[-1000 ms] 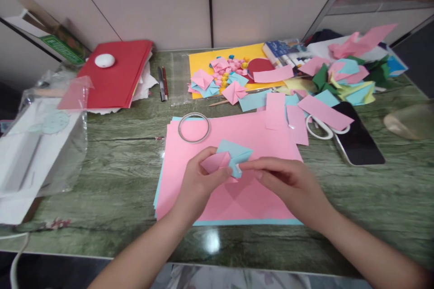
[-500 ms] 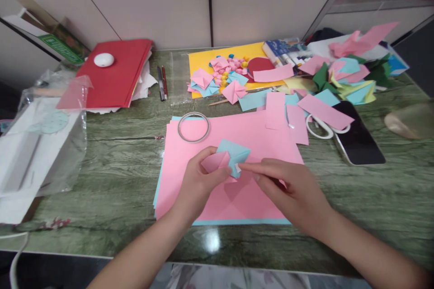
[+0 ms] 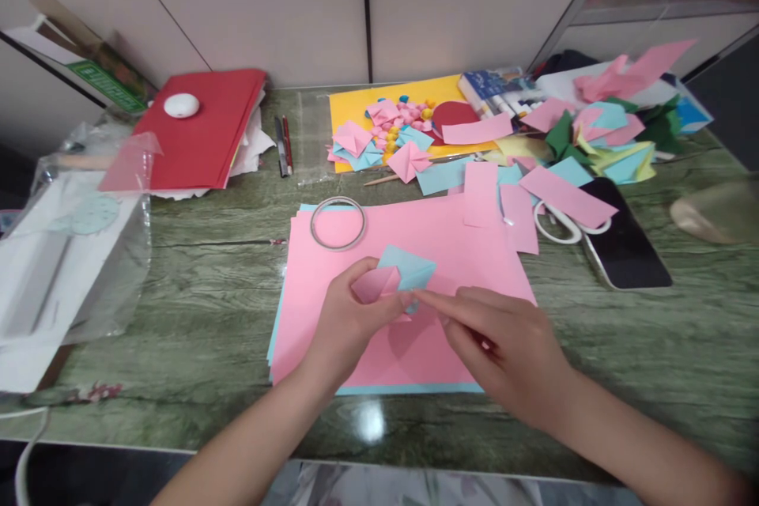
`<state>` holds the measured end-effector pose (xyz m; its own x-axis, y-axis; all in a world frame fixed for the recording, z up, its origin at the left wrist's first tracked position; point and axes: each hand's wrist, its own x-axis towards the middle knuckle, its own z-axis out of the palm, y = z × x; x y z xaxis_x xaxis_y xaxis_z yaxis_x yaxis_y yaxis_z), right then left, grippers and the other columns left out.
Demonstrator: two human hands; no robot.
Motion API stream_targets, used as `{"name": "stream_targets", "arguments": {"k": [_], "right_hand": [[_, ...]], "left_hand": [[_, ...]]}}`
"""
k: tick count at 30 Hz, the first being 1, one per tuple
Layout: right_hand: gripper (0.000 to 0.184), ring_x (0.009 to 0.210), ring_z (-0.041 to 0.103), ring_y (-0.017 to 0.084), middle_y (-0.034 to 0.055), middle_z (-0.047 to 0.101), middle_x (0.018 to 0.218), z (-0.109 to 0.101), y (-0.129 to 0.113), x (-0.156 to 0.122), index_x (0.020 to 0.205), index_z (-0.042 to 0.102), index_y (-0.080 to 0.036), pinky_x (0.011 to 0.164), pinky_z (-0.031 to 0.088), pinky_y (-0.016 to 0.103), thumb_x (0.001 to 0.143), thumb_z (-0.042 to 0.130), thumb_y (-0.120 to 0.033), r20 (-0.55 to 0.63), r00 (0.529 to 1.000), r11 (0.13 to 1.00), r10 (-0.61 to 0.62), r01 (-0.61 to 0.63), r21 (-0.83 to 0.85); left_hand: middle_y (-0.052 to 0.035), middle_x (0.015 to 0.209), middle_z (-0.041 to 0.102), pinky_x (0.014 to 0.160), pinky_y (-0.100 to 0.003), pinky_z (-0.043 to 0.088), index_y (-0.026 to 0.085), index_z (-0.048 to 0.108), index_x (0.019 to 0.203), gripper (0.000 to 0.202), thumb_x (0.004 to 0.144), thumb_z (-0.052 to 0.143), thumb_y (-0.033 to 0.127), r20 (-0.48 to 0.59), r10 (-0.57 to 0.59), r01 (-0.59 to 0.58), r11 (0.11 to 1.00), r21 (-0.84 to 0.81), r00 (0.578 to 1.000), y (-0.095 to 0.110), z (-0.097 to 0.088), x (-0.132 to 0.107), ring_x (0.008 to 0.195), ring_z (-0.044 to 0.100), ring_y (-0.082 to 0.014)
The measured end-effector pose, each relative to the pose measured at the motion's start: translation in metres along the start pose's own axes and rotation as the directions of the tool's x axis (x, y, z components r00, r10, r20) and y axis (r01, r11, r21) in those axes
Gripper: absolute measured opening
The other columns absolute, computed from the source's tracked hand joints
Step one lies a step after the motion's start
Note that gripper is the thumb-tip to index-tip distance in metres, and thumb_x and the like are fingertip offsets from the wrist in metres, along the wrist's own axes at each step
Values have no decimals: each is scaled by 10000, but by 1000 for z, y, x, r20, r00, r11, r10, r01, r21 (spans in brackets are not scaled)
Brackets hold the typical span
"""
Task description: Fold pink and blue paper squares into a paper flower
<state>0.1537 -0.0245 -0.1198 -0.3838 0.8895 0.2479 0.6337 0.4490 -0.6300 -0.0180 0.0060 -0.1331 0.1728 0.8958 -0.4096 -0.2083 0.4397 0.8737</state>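
My left hand [image 3: 347, 316] pinches a small folded paper piece [image 3: 394, 275], pink on the left and light blue on the right, and holds it just above a stack of large pink sheets [image 3: 462, 245]. My right hand [image 3: 504, 344] reaches in from the right. Its fingers are pressed together and the fingertips touch the lower edge of the folded piece. A thin roll of tape [image 3: 338, 223] lies on the pink sheets behind my left hand.
Red folders [image 3: 205, 134] with a white round object lie at the back left, two pens [image 3: 284, 144] beside them. A yellow sheet [image 3: 356, 107] carries several folded paper pieces. Paper scraps, white scissors [image 3: 557, 225] and a phone [image 3: 628, 249] lie to the right. A plastic bag [image 3: 71, 253] sits at the left.
My right hand has slid down and left, and its fingertips have closed onto the lower edge of the folded piece. My left hand has kept its hold.
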Motion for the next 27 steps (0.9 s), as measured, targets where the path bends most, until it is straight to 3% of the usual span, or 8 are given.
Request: {"name": "stream_targets", "arguments": {"k": [7,13,16,18,21,24,27], "right_hand": [[383,527,476,127,-13,542,594,8,-1,-5,1175,494,-170,511,380,266,818,405,-63,-54,992,979,-117,106,-173],[358,511,493,151,2,580,585,11,-2,-8,1141,486,-110,521,354,315,784,513,-105,-44,960,847,-277,222,-482],[361,481,479,148,-21,539,528,8,3,-6,1138,495,-130,516,340,311,779,523,-111,-70,964,833,-257,184,-521],[390,457,461,143,-40,502,496,4,8,-3,1176,483,-159,505,325,302,789,517,-127,-139,978,851,-156,62,-522],[322,425,431,112,-62,467,493,-1,10,3,1150,499,-209,473,306,268,827,504,-212,-186,972,923,145,-201,-328],[125,439,401,81,-75,418,501,-2,5,9,923,560,-227,460,308,224,833,521,-305,52,926,924,373,-376,65],[206,494,370,79,-64,396,531,4,-1,13,691,512,-205,467,292,212,828,529,-358,263,870,810,417,-487,326]], "left_hand": [[-1,668,612,517,-232,504,149,615,829,231,628,707,216,-83,43,-31,990,136,996,-1,3,-2,577,567,-124],[6,641,607,512,-219,476,156,607,834,218,634,689,184,-70,-7,14,995,94,998,-3,8,-4,582,571,-126],[9,632,589,509,-217,458,152,612,829,220,623,688,172,-82,-26,32,996,77,996,-2,8,-3,567,547,-120],[21,620,566,514,-207,451,151,607,790,187,620,684,152,-89,-23,28,998,51,996,-1,7,-3,554,522,-102],[31,623,549,529,-187,447,150,593,751,149,630,679,139,-73,-3,2,1000,-6,997,0,5,-2,558,505,-82],[29,638,555,533,-182,450,147,585,765,160,641,686,156,-37,1,-2,999,-37,999,-1,4,-3,572,510,-81],[30,643,559,512,-169,443,147,574,763,175,644,699,176,-33,13,-14,999,-29,999,-3,6,-5,568,507,-76]]}}
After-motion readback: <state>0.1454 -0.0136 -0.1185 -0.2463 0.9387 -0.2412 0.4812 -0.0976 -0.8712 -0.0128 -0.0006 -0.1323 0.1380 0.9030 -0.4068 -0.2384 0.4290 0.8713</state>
